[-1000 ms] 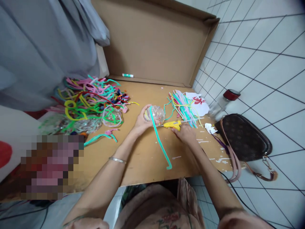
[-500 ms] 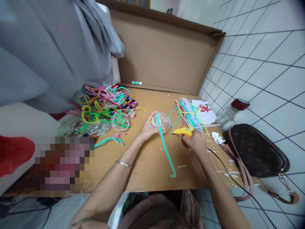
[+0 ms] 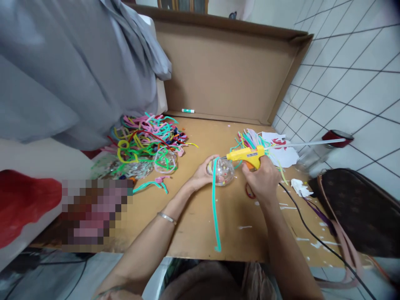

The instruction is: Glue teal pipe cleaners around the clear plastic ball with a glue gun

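Observation:
A clear, round plastic piece (image 3: 225,171) with small coloured bits inside is gripped by my left hand (image 3: 201,174) from its left side. A turquoise pipe cleaner (image 3: 215,208) lies over its near-left part and hangs down toward the table's front edge, its end bent. My right hand (image 3: 261,177) is closed around a yellow glue gun (image 3: 246,155), with a long pale glue stick (image 3: 309,143) sticking out of its back. The gun's nozzle reaches the top of the pipe cleaner; whether it touches cannot be told.
Tangled coloured pipe cleaners (image 3: 146,135) and clear plastic pieces (image 3: 137,168) lie at left. Behind my right hand are a pipe cleaner bundle (image 3: 250,137) and white paper (image 3: 281,156). A dark bag (image 3: 359,212), a jar (image 3: 337,139) and the gun's cord (image 3: 308,229) are at right.
My right hand has raised the glue gun and brought its nozzle over to the clear plastic piece. The pipe cleaner now hangs straighter. The view has shifted slightly.

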Demonstrator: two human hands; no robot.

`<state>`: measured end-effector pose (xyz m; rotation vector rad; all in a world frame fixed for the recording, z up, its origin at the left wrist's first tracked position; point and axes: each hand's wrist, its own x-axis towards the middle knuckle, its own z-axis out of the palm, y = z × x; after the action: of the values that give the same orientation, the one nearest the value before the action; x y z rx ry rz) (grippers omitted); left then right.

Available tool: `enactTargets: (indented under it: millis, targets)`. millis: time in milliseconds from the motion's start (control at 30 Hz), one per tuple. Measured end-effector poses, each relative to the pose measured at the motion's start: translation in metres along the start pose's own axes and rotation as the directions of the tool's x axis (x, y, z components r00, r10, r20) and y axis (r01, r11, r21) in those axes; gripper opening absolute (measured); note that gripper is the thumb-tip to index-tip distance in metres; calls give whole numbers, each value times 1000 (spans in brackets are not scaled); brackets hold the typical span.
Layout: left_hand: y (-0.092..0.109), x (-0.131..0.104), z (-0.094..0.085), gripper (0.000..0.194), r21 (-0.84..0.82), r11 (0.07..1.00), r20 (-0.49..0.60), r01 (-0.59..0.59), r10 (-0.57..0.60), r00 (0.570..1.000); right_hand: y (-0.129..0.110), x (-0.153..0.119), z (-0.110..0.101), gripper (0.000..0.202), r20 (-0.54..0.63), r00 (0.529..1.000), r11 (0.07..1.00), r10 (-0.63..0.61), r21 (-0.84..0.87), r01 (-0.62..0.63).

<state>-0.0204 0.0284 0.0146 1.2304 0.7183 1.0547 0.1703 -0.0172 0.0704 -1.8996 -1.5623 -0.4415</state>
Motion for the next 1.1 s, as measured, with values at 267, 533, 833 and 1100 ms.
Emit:
enactTargets:
  millis: [267,533,833,1100]
  targets:
    - [-3,-1,1,91,51,998,61,32,-35,998,14,-4,1,25,-48,996,997,-75,-20,75]
    - [-8,-1,1,86,34,999,101,27,-30,994,19,-11,3,22,-38,997,997,-70,-27,69]
    - [-5,-3,1,88,127,991,137,29,-47,989,18,-12,4,22,-6,998,997,-69,-32,69]
    - [-5,-1,2,90,175,984,142,10,-35,989,21,-12,6,21,-6,997,996,-80,-50,80]
